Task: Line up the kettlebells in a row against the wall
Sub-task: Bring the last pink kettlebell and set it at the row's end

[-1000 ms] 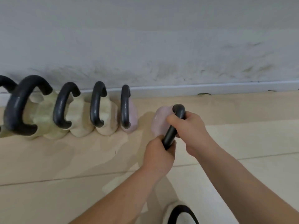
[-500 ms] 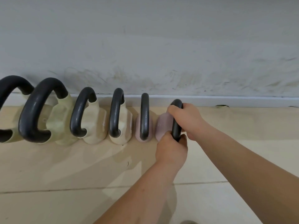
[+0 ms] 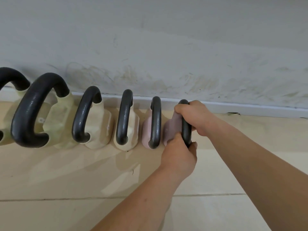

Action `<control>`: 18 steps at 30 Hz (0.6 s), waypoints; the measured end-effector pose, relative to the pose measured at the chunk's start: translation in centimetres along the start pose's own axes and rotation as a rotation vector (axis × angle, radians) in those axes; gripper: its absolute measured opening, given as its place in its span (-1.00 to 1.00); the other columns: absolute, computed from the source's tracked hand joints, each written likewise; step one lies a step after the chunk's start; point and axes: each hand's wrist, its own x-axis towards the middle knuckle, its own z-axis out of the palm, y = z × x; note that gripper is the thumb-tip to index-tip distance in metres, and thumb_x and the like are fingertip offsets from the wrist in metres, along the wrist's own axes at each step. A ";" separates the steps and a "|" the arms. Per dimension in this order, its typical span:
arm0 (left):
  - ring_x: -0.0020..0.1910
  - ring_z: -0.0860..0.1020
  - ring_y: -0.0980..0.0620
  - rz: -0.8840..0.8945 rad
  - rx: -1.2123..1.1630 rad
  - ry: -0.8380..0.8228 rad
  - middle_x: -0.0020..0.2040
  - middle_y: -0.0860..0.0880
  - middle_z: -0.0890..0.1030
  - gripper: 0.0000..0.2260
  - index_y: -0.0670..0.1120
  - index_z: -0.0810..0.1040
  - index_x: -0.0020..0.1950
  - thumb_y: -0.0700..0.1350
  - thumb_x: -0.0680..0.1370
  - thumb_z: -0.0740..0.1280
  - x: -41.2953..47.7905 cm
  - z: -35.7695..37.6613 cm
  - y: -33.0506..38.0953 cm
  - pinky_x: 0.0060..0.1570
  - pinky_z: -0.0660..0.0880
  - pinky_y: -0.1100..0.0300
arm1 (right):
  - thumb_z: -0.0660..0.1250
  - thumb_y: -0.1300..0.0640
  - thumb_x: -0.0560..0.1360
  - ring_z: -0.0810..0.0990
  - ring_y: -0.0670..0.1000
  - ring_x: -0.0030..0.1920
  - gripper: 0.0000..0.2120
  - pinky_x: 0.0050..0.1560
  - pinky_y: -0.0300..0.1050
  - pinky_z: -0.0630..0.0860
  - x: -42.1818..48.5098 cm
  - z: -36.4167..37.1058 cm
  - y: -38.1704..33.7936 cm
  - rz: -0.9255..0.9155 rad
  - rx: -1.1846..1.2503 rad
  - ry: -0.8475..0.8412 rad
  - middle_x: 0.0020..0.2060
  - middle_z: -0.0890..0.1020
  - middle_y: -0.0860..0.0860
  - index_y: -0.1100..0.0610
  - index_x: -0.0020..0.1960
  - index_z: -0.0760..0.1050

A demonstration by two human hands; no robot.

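Observation:
Several kettlebells with black handles stand in a row along the wall [image 3: 166, 47]. From the left come greenish and cream ones [image 3: 98, 129], then a pink kettlebell [image 3: 147, 130]. At the right end sits another pink kettlebell [image 3: 171, 129], close beside its pink neighbour. My left hand [image 3: 179, 155] grips the near end of its black handle. My right hand [image 3: 195, 116] grips the far, upper end of the same handle. The body of this kettlebell is partly hidden by my hands.
A white baseboard [image 3: 250, 108] runs along the foot of the scuffed wall. The floor [image 3: 66, 180] is beige tile with a grout line across the front. Bare floor lies to the right of the row.
Both hands have carried the pink kettlebell away from me and to the left, from open floor to the end of the row beside the other pink one. The camera has moved closer.

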 end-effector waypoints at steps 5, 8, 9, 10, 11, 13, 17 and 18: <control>-0.01 0.62 -0.16 0.006 0.132 -0.030 0.07 -0.12 0.62 -0.73 -0.08 0.42 0.22 0.08 0.66 0.27 0.2 -0.3 0.2 -0.01 0.56 0.01 | 0.34 0.19 0.53 0.58 0.15 -0.23 -0.91 -0.21 -0.02 0.52 0.1 0.4 0.2 -0.018 0.017 0.029 -0.16 0.57 0.18 0.22 -0.08 0.48; -0.02 0.63 -0.15 0.029 0.163 -0.053 0.04 -0.10 0.64 -0.73 -0.07 0.44 0.21 0.10 0.65 0.27 0.0 -0.7 0.2 0.02 0.60 -0.03 | 0.34 0.19 0.52 0.56 0.13 -0.23 -0.90 -0.22 -0.04 0.50 0.1 0.5 0.3 -0.013 0.033 0.039 -0.16 0.56 0.17 0.21 -0.09 0.47; -0.03 0.64 -0.15 0.034 0.166 -0.056 0.03 -0.09 0.65 -0.73 -0.06 0.45 0.20 0.10 0.65 0.27 0.0 -0.8 0.2 0.02 0.61 -0.04 | 0.34 0.19 0.52 0.56 0.13 -0.23 -0.90 -0.23 -0.05 0.49 0.1 0.5 0.3 -0.012 0.037 0.042 -0.17 0.55 0.16 0.21 -0.10 0.47; -0.03 0.64 -0.14 0.038 0.166 -0.056 0.03 -0.08 0.66 -0.74 -0.06 0.46 0.19 0.10 0.65 0.28 0.0 -0.9 0.2 0.02 0.61 -0.04 | 0.34 0.19 0.52 0.55 0.12 -0.24 -0.91 -0.24 -0.06 0.48 0.1 0.5 0.3 -0.011 0.038 0.045 -0.18 0.55 0.16 0.21 -0.10 0.47; -0.03 0.65 -0.14 0.040 0.164 -0.056 0.02 -0.07 0.66 -0.74 -0.05 0.47 0.19 0.10 0.64 0.29 0.0 -0.9 0.2 0.02 0.61 -0.04 | 0.34 0.19 0.52 0.55 0.12 -0.25 -0.91 -0.25 -0.07 0.48 0.1 0.5 0.4 -0.011 0.038 0.049 -0.18 0.55 0.15 0.21 -0.10 0.48; -0.04 0.65 -0.13 0.047 0.164 -0.052 0.01 -0.06 0.67 -0.75 -0.05 0.48 0.18 0.09 0.64 0.30 0.1 -1.0 0.2 0.01 0.61 -0.02 | 0.34 0.19 0.51 0.54 0.11 -0.27 -0.91 -0.27 -0.09 0.47 0.1 0.6 0.4 -0.010 0.036 0.057 -0.19 0.54 0.15 0.21 -0.09 0.48; -0.04 0.65 -0.13 0.047 0.171 -0.057 0.01 -0.06 0.67 -0.74 -0.06 0.48 0.18 0.10 0.64 0.30 -0.1 -1.3 0.3 0.02 0.61 -0.02 | 0.35 0.18 0.51 0.53 0.10 -0.30 -0.90 -0.28 -0.11 0.47 0.0 0.6 0.4 -0.007 0.049 0.062 -0.22 0.53 0.13 0.19 -0.12 0.47; -0.03 0.65 -0.13 0.046 0.161 -0.067 0.01 -0.06 0.67 -0.75 -0.05 0.47 0.17 0.10 0.64 0.30 -0.1 -1.3 0.3 0.03 0.61 -0.03 | 0.35 0.18 0.51 0.52 0.10 -0.31 -0.90 -0.28 -0.11 0.46 0.0 0.6 0.4 -0.004 0.059 0.064 -0.23 0.53 0.13 0.19 -0.13 0.47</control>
